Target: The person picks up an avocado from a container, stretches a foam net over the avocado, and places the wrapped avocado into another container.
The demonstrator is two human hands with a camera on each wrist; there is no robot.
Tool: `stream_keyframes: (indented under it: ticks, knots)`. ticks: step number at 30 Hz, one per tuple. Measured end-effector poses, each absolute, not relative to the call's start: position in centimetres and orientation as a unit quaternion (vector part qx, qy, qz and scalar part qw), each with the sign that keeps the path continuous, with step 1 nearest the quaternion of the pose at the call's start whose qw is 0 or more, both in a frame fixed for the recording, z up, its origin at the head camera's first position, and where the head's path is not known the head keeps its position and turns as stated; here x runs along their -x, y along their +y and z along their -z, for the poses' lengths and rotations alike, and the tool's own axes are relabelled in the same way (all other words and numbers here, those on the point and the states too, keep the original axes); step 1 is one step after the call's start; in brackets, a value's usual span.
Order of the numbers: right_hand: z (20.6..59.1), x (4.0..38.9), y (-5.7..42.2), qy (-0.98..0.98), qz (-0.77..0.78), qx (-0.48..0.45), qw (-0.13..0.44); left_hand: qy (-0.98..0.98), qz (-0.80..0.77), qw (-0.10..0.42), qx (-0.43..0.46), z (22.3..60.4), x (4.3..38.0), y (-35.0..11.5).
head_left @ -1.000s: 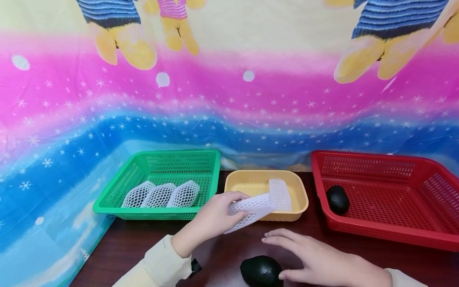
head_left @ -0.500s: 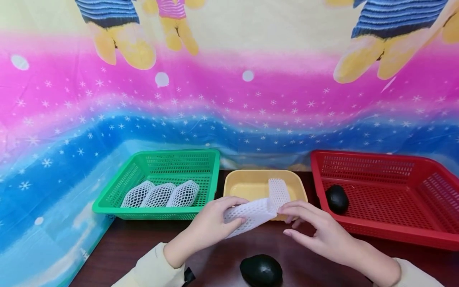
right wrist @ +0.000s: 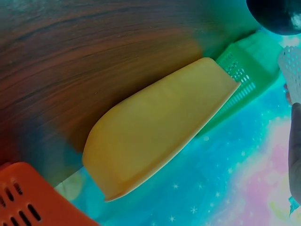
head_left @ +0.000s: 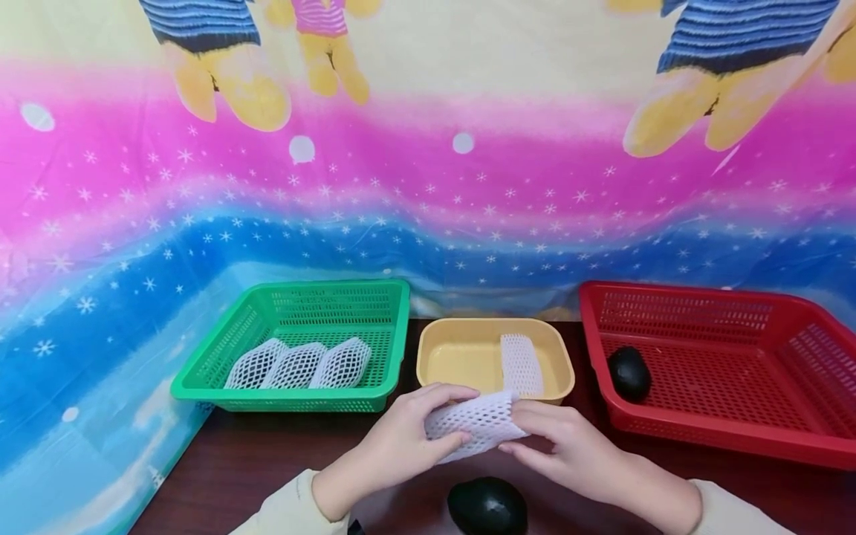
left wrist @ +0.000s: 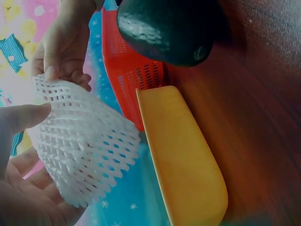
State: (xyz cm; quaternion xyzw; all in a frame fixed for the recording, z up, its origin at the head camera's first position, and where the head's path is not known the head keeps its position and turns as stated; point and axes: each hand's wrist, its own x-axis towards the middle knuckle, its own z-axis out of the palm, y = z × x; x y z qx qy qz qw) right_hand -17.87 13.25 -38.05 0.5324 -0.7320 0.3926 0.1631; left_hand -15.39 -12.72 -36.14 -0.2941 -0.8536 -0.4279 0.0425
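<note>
My left hand [head_left: 401, 435] holds a white foam fruit net [head_left: 476, 427] with the thumb in front and the other fingers behind it. At the net's right end, the fingertips of my right hand [head_left: 578, 453] are at its mouth, with the thumb by the lower edge. The left wrist view shows the net [left wrist: 89, 141] spread between both hands, its far end open. Below the hands, a dark avocado [head_left: 488, 505] lies on the table. A second foam net [head_left: 521, 364] lies flat in the tan basin [head_left: 458, 357] behind them.
The green basket [head_left: 397, 334] on the left contains several net-wrapped dark fruits [head_left: 341, 364]. On the right, a red basket [head_left: 722, 438] has one bare avocado [head_left: 630, 374] near its left wall. A printed cloth [head_left: 428, 178] hangs behind the dark wooden table [head_left: 267, 446].
My right hand has moved from beside the table avocado up to the net's right end. The left hand has brought the net slightly lower, off the tan basin. The avocado has stayed put.
</note>
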Motion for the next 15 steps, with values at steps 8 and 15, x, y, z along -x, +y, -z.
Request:
stream_keyframes:
  ticks: [8,15]
  knots:
    - [38.25,17.81,13.39,-0.730,-0.395,-0.535,0.156,-0.822,0.482,0.065,0.295,36.74,15.43,-12.98]
    - [38.09,17.90,13.45,-0.727,-0.396,-0.539,0.153,-0.820,0.502,0.023,0.276,37.08,15.62,-12.98]
